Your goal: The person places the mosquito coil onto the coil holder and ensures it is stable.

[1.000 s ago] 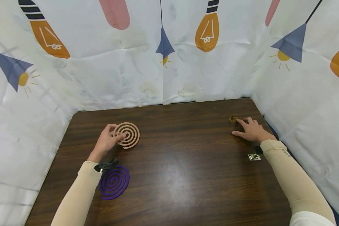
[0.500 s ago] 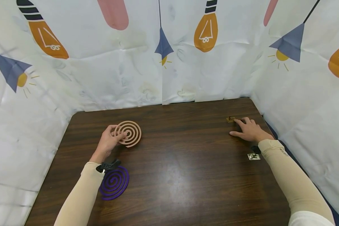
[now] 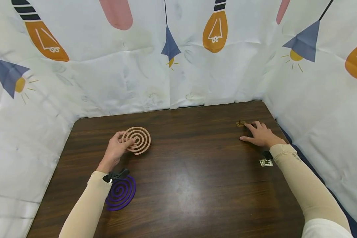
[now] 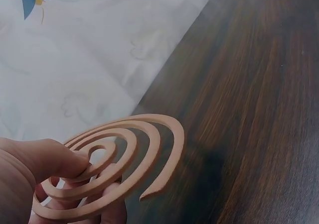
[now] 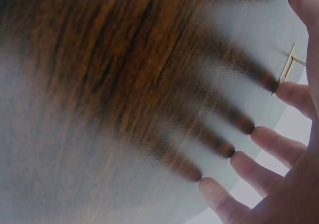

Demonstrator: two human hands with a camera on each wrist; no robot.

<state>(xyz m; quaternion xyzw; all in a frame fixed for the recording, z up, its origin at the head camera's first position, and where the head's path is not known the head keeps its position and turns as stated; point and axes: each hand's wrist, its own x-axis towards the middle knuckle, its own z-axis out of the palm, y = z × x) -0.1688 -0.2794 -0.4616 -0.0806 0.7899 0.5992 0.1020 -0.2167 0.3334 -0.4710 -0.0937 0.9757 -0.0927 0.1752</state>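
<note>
My left hand (image 3: 114, 148) pinches a tan mosquito coil (image 3: 146, 140), thumb on top near its centre and fingers underneath. In the left wrist view the coil (image 4: 174, 134) tilts above the table. Behind my left wrist, a purple mosquito coil (image 3: 120, 195) lies flat, partly covered by the wrist camera. At the far right, my right hand (image 3: 261, 136) spreads its fingers over the wood, index fingertip right at a small brass-coloured coil stand (image 3: 239, 124). The right wrist view shows this metal stand (image 5: 284, 70) at the fingertip. A second metal coil stand (image 3: 266, 162) sits beside my right wrist.
The brown wooden table (image 3: 190, 178) has its far edge along a white printed cloth wall (image 3: 122, 82). Cloth also rises along the left and right sides.
My left hand has carried the tan coil slightly to the right. My right hand and the stand at its fingertip have shifted slightly left; the head view has also drifted a little.
</note>
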